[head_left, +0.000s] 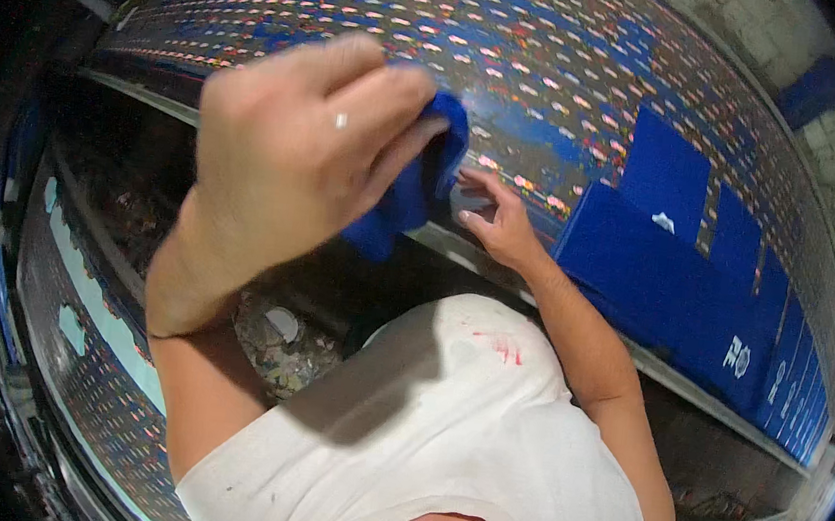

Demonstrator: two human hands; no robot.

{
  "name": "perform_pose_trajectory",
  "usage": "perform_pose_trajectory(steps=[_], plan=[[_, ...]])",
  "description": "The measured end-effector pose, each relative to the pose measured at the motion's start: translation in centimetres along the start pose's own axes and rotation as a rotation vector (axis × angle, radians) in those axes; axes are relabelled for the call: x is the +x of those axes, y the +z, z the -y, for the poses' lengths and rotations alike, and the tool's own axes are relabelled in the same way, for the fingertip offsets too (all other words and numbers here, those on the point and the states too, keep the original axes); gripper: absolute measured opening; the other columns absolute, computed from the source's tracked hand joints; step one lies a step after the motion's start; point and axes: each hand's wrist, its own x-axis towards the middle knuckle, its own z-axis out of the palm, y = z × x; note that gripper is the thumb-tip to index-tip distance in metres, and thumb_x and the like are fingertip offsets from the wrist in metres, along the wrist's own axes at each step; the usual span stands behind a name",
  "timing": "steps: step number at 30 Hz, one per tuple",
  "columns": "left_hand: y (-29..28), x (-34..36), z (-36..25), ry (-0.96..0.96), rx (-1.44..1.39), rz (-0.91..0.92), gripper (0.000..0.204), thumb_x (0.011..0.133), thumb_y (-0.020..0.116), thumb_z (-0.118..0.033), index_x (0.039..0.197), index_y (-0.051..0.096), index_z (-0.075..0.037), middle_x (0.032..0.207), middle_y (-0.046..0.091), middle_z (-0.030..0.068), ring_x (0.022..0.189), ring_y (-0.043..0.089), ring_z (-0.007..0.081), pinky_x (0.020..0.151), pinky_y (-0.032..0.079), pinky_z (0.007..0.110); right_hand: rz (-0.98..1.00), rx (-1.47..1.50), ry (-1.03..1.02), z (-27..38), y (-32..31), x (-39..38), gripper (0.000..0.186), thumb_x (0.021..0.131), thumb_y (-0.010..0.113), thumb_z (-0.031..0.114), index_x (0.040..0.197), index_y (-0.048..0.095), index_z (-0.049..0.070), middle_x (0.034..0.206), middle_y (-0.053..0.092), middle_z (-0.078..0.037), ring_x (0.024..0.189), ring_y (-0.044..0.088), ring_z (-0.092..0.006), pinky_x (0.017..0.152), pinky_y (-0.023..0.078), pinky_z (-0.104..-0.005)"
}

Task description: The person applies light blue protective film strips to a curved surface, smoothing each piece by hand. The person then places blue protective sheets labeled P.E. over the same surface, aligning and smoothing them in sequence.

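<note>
Raised close to the camera, my left hand (300,119) is closed around a piece of blue fabric (405,204). The fabric hangs folded from the fingers, over the edge of the long printing table (510,134). My right hand (503,227) is lower, at that same edge, just right of the fabric. Its thumb and fingers are apart, and I see nothing between them. To the right of this hand, dark blue fabric panels (656,289) lie flat on the table, some overlapping and some bearing white prints.
Rows of small pink and white marks and blue patches cover the tabletop. A metal rail (715,402) follows its near edge. Behind me on the left stands a second marked table (120,423). Scraps and a white round piece (281,325) lie on the floor between the tables.
</note>
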Motion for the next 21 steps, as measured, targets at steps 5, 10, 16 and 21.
perform_pose_trajectory(steps=[5,10,16,21], plan=[[-0.9,5.5,-2.5,0.116,-0.002,-0.006,0.029,0.077,0.095,-0.007,0.102,0.080,-0.005,0.097,0.076,0.0129,0.080,0.076,0.0289,0.070,0.062,0.037,-0.142,-0.200,-0.168,4.7,-1.9,-2.8,0.088,0.085,0.089,0.025,0.161,0.050,0.006,0.147,0.062,-0.019,0.137,0.061,-0.0337,0.112,0.053,-0.0461],[-2.5,9.4,-7.4,0.280,0.077,-0.049,0.027,0.079,0.094,-0.011,0.103,0.080,-0.005,0.094,0.077,0.0108,0.082,0.077,0.0304,0.073,0.062,0.038,-0.278,-0.208,-0.249,7.3,-4.4,-5.6,0.099,0.090,0.089,0.051,0.164,0.044,0.002,0.150,0.059,-0.022,0.140,0.059,-0.0372,0.113,0.051,-0.0486],[-1.5,12.9,-15.5,0.277,0.131,-0.043,0.022,0.083,0.093,-0.016,0.098,0.080,-0.007,0.093,0.077,0.0108,0.082,0.078,0.0316,0.073,0.062,0.038,-0.466,-0.316,-0.419,8.4,-7.3,-13.2,0.106,0.087,0.089,0.056,0.162,0.043,-0.003,0.148,0.058,-0.028,0.138,0.057,-0.0440,0.120,0.044,-0.0529],[-0.9,14.3,-23.5,0.247,0.193,0.005,0.024,0.082,0.094,-0.019,0.097,0.079,-0.008,0.095,0.078,0.0111,0.082,0.077,0.0332,0.072,0.062,0.039,-0.663,-0.287,-0.539,10.4,-9.6,-19.3,0.098,0.085,0.094,0.036,0.161,0.045,-0.001,0.148,0.058,-0.028,0.138,0.055,-0.0460,0.121,0.044,-0.0527]])
